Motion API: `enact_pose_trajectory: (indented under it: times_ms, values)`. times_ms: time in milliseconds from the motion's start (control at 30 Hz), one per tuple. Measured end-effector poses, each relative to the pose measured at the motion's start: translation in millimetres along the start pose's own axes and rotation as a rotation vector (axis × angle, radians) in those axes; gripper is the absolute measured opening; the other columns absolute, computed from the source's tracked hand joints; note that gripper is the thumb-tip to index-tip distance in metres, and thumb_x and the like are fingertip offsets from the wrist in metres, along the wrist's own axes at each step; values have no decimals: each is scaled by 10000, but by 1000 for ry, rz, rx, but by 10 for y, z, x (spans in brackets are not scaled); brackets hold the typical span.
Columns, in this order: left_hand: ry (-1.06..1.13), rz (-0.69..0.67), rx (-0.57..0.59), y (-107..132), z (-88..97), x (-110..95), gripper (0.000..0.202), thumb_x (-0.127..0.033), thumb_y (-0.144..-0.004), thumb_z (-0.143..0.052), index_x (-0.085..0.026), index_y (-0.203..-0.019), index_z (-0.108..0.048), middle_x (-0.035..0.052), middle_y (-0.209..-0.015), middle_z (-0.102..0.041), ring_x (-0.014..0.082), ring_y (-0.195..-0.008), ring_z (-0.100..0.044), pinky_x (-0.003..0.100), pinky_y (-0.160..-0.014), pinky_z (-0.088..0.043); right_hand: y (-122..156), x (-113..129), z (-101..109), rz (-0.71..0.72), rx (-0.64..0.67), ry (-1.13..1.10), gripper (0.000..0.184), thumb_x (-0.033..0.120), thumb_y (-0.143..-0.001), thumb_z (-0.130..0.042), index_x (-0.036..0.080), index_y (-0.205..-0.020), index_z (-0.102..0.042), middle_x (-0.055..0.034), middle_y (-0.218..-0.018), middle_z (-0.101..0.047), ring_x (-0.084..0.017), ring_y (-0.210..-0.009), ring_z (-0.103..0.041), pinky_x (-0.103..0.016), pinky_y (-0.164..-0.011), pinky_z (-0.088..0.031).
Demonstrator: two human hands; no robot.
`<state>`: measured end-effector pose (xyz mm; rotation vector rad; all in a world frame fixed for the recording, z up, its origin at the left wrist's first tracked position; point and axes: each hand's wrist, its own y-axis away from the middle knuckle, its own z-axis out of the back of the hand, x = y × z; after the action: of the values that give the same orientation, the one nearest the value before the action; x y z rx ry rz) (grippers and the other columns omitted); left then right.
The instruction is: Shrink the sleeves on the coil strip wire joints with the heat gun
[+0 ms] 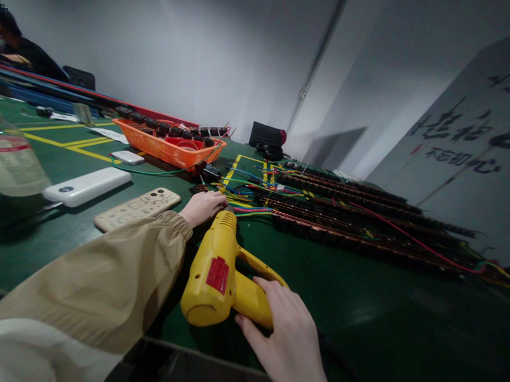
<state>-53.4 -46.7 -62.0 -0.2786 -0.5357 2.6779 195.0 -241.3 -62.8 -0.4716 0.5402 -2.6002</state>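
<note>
From here my right hand (pixel 287 329) holds the gun (pixel 211 270), its barrel (pixel 223 231) running forward toward the wires (pixel 255 211) just beyond my nearer left hand (pixel 203 207), whose grip I can't tell.

A single head-worn camera looks forward and down across the desk (pixel 368 309), its view leaning sideways, with the right hand (pixel 290 329) close at the bottom and the wall (pixel 217 58) farther off behind.

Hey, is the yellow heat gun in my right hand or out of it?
In it: your right hand grips the yellow heat gun, fingers wrapped over its handle.
</note>
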Motion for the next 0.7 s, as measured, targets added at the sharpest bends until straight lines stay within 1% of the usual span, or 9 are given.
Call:
enact_pose_trajectory:
  times_ms: [100, 233, 300, 333, 367, 433, 500, 600, 700]
  values:
    - [-15, -39, -10, -8, 4, 0, 202, -213, -893, -452, -193, -995, -626, 59, -1051, -632, 192, -990, -550, 274, -797, -399, -8, -4, 8, -16, 27, 10, 551, 324, -707, -711, 193, -1214, -538, -60, -1031, -651, -240, -914, -602, -366, -813, -470]
    - [115, 18, 46, -14, -36, 20, 194, -212, -891, -449, -184, -980, -619, 65, -1008, -652, 183, -905, -576, 259, -741, -403, -122, 40, 73, -56, 121, -8, 701, 359, -679, -725, 193, -1311, -470, -56, -1106, -645, -244, -958, -597, -382, -861, -447]
    - [195, 47, 56, -21, -70, 41, 198, -237, -899, -436, -187, -964, -616, 63, -975, -663, 183, -866, -587, 254, -711, -403, -221, 86, 119, -81, 203, -35, 586, 381, -675, -712, 212, -1209, -538, -37, -1064, -655, -240, -951, -601, -374, -850, -443]
    - [227, 52, 53, -27, -90, 57, 203, -250, -903, -429, -187, -954, -616, 63, -957, -666, 183, -856, -589, 254, -709, -405, -267, 110, 137, -96, 251, -45, 455, 387, -679, -698, 219, -1087, -584, -25, -983, -665, -234, -900, -609, -360, -798, -451]
    - [259, 57, 49, -33, -112, 74, 209, -261, -905, -423, -185, -941, -615, 63, -936, -667, 181, -840, -590, 253, -709, -407, -305, 130, 146, -109, 298, -47, 337, 389, -689, -680, 224, -970, -596, -16, -906, -661, -225, -846, -610, -345, -742, -451]
    - [327, 62, 41, -47, -160, 112, 221, -281, -904, -417, -179, -909, -612, 61, -885, -665, 174, -801, -588, 251, -707, -416, -341, 151, 135, -112, 329, -37, 215, 372, -704, -656, 224, -834, -570, -6, -816, -639, -213, -789, -603, -325, -677, -430]
    - [393, 57, 25, -56, -204, 143, 227, -299, -893, -419, -172, -874, -606, 56, -833, -657, 170, -767, -586, 249, -697, -424, -328, 142, 86, -82, 303, -12, 192, 349, -706, -657, 219, -804, -554, -3, -786, -628, -210, -770, -599, -328, -677, -412]
    - [438, 51, -9, -59, -240, 159, 260, -329, -882, -408, -161, -837, -600, 55, -782, -645, 172, -735, -580, 254, -680, -431, -278, 92, 12, -4, 225, 34, 239, 353, -708, -685, 206, -849, -561, -7, -787, -627, -217, -760, -599, -351, -713, -400]
    - [454, 84, -18, -57, -245, 149, 290, -348, -875, -389, -159, -800, -596, 57, -762, -638, 176, -720, -572, 263, -673, -431, -288, 29, 55, 62, 245, 28, 337, 454, -717, -703, 194, -879, -561, -23, -832, -628, -230, -801, -597, -364, -743, -402]
